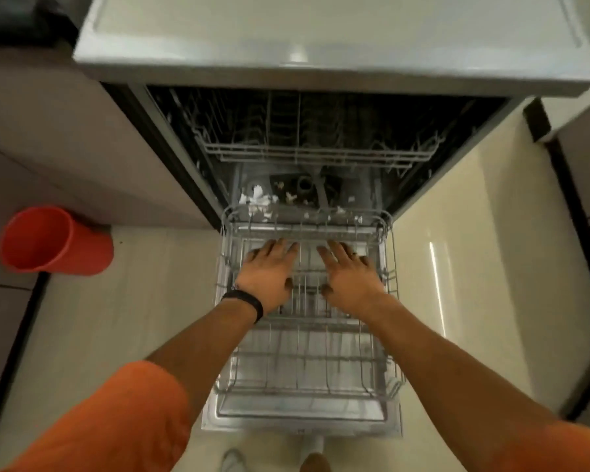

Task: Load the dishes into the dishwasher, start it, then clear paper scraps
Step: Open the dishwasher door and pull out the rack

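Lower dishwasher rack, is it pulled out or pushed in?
Pulled out: the lower rack rests over the lowered door.

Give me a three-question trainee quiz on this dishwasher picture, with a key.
1. True or false: the lower rack holds plates.
2. Which hand wears the black wristband? A left, B right.
3. Fill in: the lower rack is pulled out over the open ____.
Key: 1 false, no dishes show in it; 2 A, the left hand; 3 door.
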